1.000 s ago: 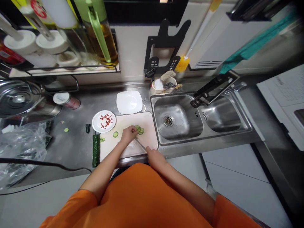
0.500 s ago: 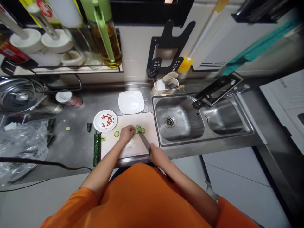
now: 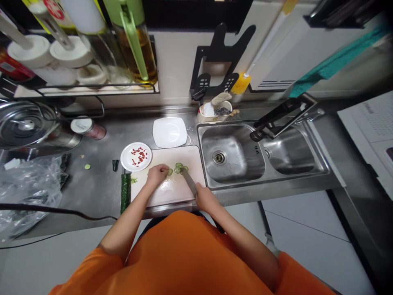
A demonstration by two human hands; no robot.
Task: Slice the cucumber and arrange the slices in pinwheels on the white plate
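Note:
My left hand (image 3: 156,175) is over the white cutting board (image 3: 181,190), its fingers pinched on a cucumber slice (image 3: 170,172). To the right of that slice lies a small cluster of cucumber slices (image 3: 178,165). In my right hand (image 3: 206,197) is a kitchen knife (image 3: 189,182), its blade tip touching the cluster. A length of dark green cucumber (image 3: 125,191) lies along the board's left edge, with small green scraps beside it. The round white plate (image 3: 125,159) with chopped red pieces overlaps the board's upper left corner.
A square white plate (image 3: 170,132) sits behind the board. On the right is a double steel sink (image 3: 232,164) with a black faucet (image 3: 274,116). Left on the counter are a cucumber end (image 3: 115,165), a plastic bag (image 3: 33,192), a red-labelled jar (image 3: 89,128) and a lidded pot (image 3: 29,123).
My left hand has moved slightly left, away from the cluster, with a slice at its fingertips. The single slice left of the hand no longer shows. The knife stays near the cluster.

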